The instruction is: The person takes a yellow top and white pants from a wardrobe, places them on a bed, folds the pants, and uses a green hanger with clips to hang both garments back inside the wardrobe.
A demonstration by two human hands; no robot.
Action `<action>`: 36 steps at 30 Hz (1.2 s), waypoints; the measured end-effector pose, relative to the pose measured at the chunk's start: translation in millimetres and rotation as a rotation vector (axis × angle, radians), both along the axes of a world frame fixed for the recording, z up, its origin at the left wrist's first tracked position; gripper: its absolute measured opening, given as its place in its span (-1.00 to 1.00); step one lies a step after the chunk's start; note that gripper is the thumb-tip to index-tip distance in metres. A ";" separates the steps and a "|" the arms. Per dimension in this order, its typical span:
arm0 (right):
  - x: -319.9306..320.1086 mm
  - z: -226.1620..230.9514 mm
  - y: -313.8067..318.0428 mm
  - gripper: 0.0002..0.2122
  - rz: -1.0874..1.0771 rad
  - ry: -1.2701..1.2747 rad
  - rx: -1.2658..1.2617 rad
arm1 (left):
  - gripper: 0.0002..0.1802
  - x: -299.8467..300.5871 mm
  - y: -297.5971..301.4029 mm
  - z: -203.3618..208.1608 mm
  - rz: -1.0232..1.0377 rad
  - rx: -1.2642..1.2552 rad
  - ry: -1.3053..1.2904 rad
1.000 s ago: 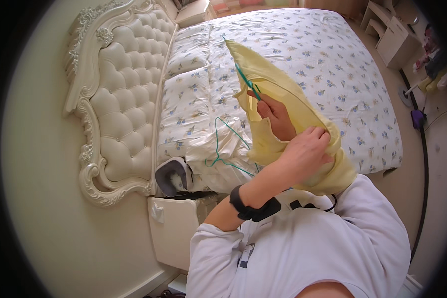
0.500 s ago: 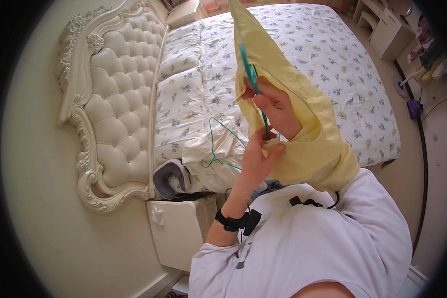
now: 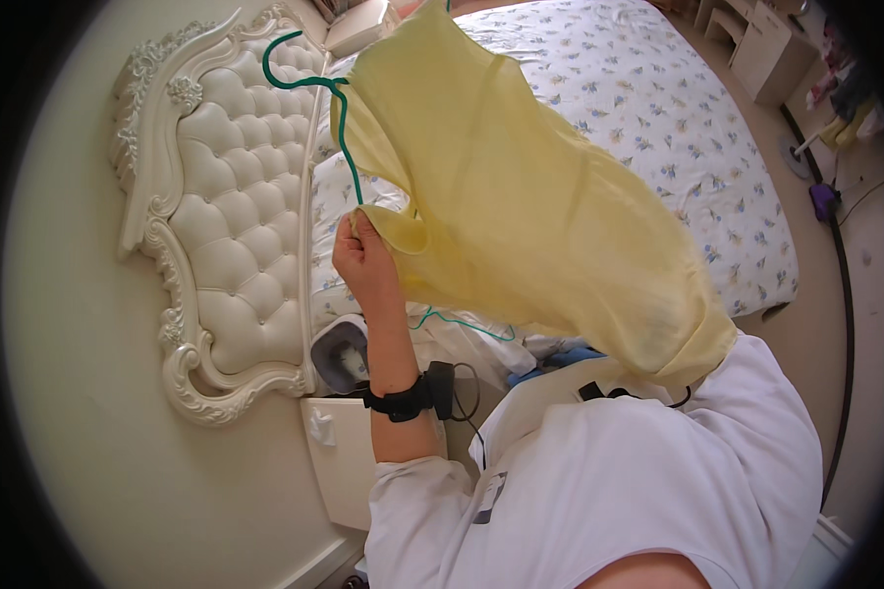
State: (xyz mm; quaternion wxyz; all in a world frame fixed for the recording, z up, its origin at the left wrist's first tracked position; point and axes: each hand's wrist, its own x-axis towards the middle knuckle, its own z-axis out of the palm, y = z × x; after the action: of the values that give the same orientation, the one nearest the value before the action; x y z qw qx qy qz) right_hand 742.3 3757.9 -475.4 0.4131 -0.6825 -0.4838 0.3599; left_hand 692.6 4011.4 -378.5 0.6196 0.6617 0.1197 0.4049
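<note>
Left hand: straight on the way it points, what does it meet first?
Beyond the yellow garment that the left hand pinches, likely the green hanger, whose wire shows just above the fingertips. Depth is unclear; they may already touch.

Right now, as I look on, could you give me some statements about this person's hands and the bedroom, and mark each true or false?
1. The left hand pinches the edge of a thin, pale yellow cloth garment, next to a slim green hanger. True.
2. The garment covers the hanger's curved hook. False: the hook sticks out bare on the left.
3. A black wristband circles the left wrist. True.
4. The right hand shows plainly. False: it is hidden from view, with the right sleeve leading up to the garment.
5. The cream, button-tufted headboard is in the picture's left half. True.
</note>
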 end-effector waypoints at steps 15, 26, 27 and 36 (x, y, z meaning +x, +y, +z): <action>91.4 43.4 -70.7 -0.67 -0.982 -0.970 0.212 | -0.83 6.5 0.9 52.8 -0.156 0.631 0.278; 72.5 91.7 -11.7 -0.92 -0.751 -0.139 0.567 | -0.77 12.5 -12.2 39.3 -0.415 0.762 0.181; 66.3 91.8 -9.9 -0.93 -0.760 -0.116 0.622 | -0.77 7.4 -3.4 32.2 -0.406 0.762 0.187; 25.6 98.0 10.0 -0.98 -0.743 -0.343 0.551 | -0.83 -17.6 15.5 -2.5 -0.427 0.699 0.535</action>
State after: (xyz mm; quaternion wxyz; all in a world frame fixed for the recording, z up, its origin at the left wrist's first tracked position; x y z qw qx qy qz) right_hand 767.9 3767.9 -377.4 0.5931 -0.7236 -0.3459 -0.0707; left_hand 675.0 4026.9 -381.0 0.3770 0.9207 -0.0069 0.1003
